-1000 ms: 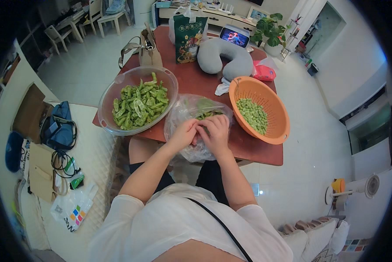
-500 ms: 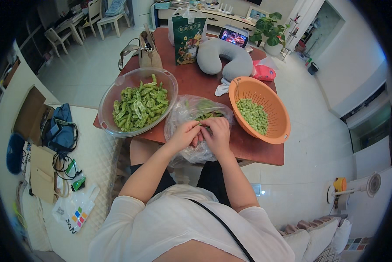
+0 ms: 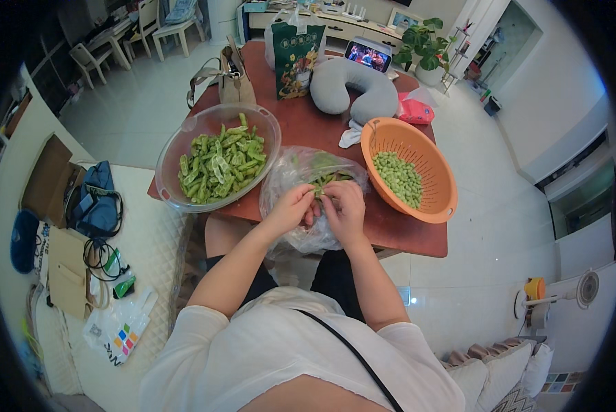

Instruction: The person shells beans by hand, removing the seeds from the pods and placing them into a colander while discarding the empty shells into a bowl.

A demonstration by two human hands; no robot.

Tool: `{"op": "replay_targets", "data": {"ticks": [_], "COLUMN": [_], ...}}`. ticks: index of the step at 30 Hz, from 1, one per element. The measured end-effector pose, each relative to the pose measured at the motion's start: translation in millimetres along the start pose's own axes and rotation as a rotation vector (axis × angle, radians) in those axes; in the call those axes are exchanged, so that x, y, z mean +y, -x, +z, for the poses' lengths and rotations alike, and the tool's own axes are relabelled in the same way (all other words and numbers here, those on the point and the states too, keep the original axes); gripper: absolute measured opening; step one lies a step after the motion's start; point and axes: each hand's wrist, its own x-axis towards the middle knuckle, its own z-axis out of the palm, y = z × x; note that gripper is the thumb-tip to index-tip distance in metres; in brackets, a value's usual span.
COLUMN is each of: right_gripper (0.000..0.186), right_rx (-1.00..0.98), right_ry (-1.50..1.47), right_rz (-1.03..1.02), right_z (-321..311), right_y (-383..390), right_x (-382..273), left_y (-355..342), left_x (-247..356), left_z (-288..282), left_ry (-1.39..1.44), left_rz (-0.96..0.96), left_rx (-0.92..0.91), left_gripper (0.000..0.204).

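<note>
My left hand (image 3: 291, 209) and my right hand (image 3: 345, 209) meet over a clear plastic bag (image 3: 280, 177) at the table's near edge. Their fingertips pinch a small green bean pod (image 3: 318, 191) between them. More green pods (image 3: 334, 178) lie inside the bag, just beyond my fingers. To the left, a clear plastic basin (image 3: 167, 175) holds a heap of green pods (image 3: 220, 165), some split and pale inside. On the right, an orange colander (image 3: 437, 180) tilts slightly and contains shelled green beans (image 3: 397, 180).
A grey neck pillow (image 3: 330, 89), a phone (image 3: 368, 57) showing video, a pink tissue pack (image 3: 415, 110), a green paper bag (image 3: 298, 62) and a beige handbag (image 3: 236, 88) stand along the far side of the red-brown table (image 3: 411, 240). A padded seat with bags is at left.
My fingertips have drawn slightly apart, and more of the green pod shows between them. The view has shifted a little; the basin and colander stay in place.
</note>
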Motion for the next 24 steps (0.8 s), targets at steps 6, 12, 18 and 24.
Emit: {"op": "replay_targets", "data": {"ticks": [6,12,18,24], "right_gripper": [0.025,0.027,0.026,0.025], "right_rx": [0.028,0.045,0.039,0.048], "right_ry": [-0.089,-0.014,0.064,0.069], "right_rz": [0.131,0.057,0.042,0.051], "right_z": [-0.5,-0.8,-3.3,-3.0], "right_y": [4.0,1.7,0.9,2.3], "right_x": [-2.5,0.6,-0.4,-0.3], "left_y": [-1.0,-1.1,-1.7,1.3], "left_x": [-2.3,-2.6,-1.7,4.2], "left_z": [2.1,0.9,0.6,2.9], "left_ry": [-0.030,-0.028,-0.040,-0.061], "left_rz": [0.060,0.022,0.026,0.037], "left_rx": [0.044,0.044,0.028,0.026], "left_gripper": [0.022,0.022,0.022,0.021]}}
